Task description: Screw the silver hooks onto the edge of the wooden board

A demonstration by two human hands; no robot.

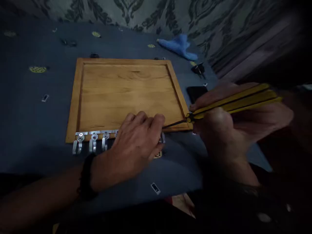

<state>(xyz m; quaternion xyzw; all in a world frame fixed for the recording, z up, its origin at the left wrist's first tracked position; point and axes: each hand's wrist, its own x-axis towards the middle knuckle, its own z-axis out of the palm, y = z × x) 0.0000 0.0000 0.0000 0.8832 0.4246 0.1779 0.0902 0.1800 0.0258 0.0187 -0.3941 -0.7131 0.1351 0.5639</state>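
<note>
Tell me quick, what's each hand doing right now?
Left hand: open, resting on the wooden board, over the metal hooks.
Right hand: closed around the yellow screwdriver.

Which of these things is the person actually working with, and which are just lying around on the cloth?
In use:
- board
- hook rail on its near edge, under the left hand
- screwdriver in the right hand

Lying about:
- blue rag
- black slab
- small black item
- loose metal piece
</note>
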